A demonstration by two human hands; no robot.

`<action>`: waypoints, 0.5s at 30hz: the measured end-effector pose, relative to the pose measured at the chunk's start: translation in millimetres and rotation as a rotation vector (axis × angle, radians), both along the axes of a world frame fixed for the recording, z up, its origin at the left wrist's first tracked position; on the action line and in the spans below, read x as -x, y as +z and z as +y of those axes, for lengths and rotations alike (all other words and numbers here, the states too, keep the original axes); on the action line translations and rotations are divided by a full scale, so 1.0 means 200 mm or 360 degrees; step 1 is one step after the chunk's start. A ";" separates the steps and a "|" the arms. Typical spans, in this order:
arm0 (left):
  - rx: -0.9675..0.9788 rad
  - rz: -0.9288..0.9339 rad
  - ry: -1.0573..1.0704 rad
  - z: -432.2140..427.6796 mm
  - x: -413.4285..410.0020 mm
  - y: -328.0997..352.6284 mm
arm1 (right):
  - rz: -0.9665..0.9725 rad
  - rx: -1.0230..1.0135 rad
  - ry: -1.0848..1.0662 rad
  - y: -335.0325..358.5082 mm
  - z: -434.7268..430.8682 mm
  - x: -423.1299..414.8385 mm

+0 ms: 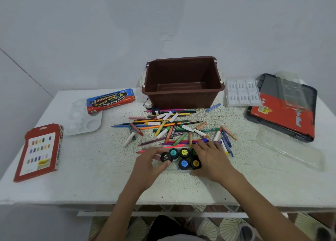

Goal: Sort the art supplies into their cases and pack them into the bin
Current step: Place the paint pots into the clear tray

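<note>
— Six poster-paint jars (184, 164) cluster near the table's (91, 177) front; the left hand (151, 160) pinches the black-lidded jar (166, 157), tilted.
— The right hand (211, 157) lies flat, unclenched, across the right-side jars. A slipped pinch could roll that jar off the edge.
</note>
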State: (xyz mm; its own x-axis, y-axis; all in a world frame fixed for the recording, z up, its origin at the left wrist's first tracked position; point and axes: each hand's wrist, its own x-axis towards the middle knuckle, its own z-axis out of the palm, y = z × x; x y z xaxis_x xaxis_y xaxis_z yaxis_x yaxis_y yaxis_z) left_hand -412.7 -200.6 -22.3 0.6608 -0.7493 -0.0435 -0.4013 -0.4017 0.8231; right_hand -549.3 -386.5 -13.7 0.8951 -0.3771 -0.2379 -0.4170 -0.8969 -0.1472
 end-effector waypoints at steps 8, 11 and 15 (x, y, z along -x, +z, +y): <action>-0.0173 -0.0216 -0.0071 0.01 0.01 0.02 | -0.0006 0.0022 0.0009 -0.01 0.00 0.01; -0.0252 -0.0214 -0.0106 0.02 0.02 0.02 | -0.0018 0.0023 0.0005 -0.01 0.00 0.01; -0.0308 -0.0189 -0.0102 0.00 0.05 0.01 | -0.0027 0.0012 -0.0005 -0.01 0.00 0.01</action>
State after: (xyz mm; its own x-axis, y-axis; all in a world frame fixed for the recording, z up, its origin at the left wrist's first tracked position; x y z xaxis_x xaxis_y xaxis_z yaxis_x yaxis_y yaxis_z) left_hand -422.9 -200.9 -21.0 0.6213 -0.7751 -0.1152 -0.5207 -0.5183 0.6785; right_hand -550.7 -385.7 -15.9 0.8978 -0.3816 -0.2198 -0.4172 -0.8968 -0.1473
